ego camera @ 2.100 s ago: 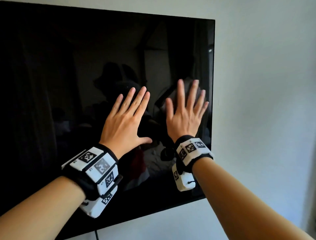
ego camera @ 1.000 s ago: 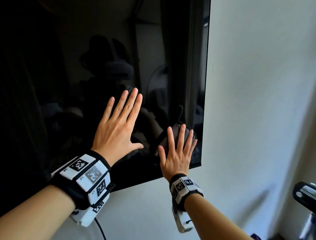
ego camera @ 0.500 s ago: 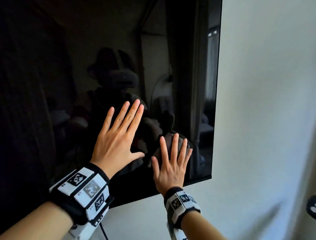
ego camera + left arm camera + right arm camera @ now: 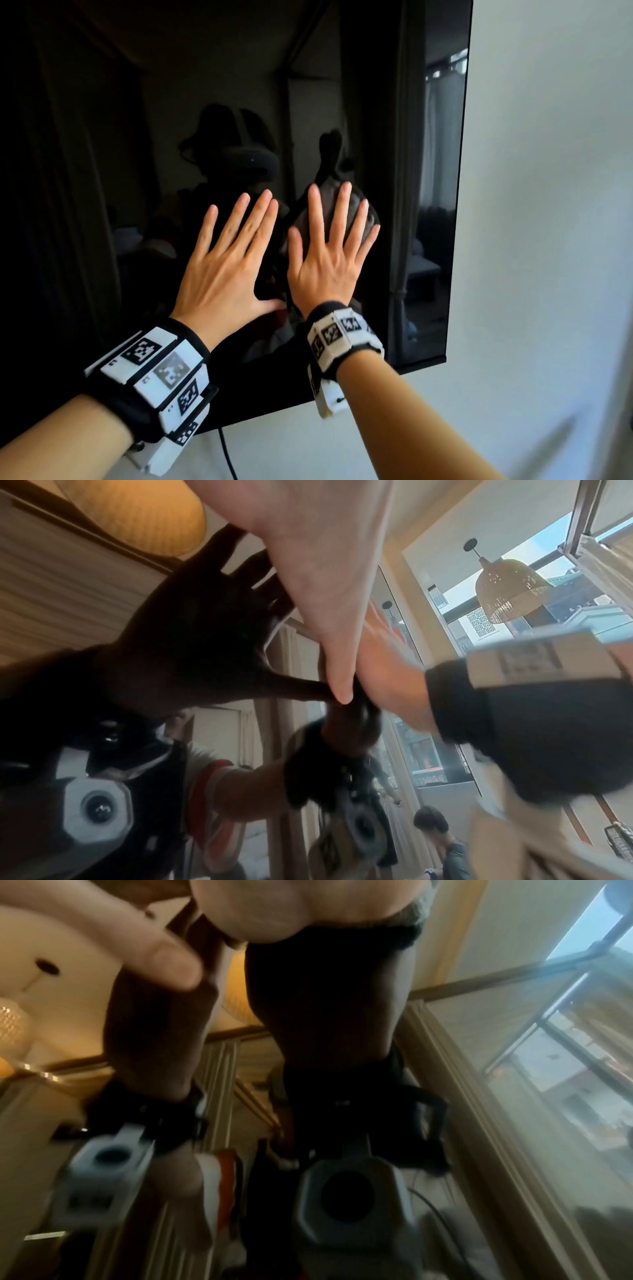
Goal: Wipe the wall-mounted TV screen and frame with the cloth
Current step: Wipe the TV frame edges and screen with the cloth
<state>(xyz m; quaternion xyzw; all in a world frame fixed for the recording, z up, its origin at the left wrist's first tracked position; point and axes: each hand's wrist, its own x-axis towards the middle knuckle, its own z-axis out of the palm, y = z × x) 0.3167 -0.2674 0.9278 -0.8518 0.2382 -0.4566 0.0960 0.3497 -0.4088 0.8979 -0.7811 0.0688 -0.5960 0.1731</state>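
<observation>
Pressing flat at centre frame in the head view, the right hand [image 4: 329, 263] pins the grey cloth [image 4: 368, 214] against the TV screen [image 4: 431, 205], fingers straight. The left hand [image 4: 227, 263] lies spread on the glass, holding nothing. Left wrist view: only its thumb [image 4: 337, 669] and reflections show. Right wrist view: the cloth's edge [image 4: 416, 923] peeks out upper right. It looks soft and limp, the glass slick and fragile, so a flat palm seems best.

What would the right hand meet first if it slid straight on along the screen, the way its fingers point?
Probably nothing soon. The right hand, pressing a grey cloth flat on the wall-mounted black TV screen, points upward, and bare glass runs to the picture's top edge; the frame above is out of view.
</observation>
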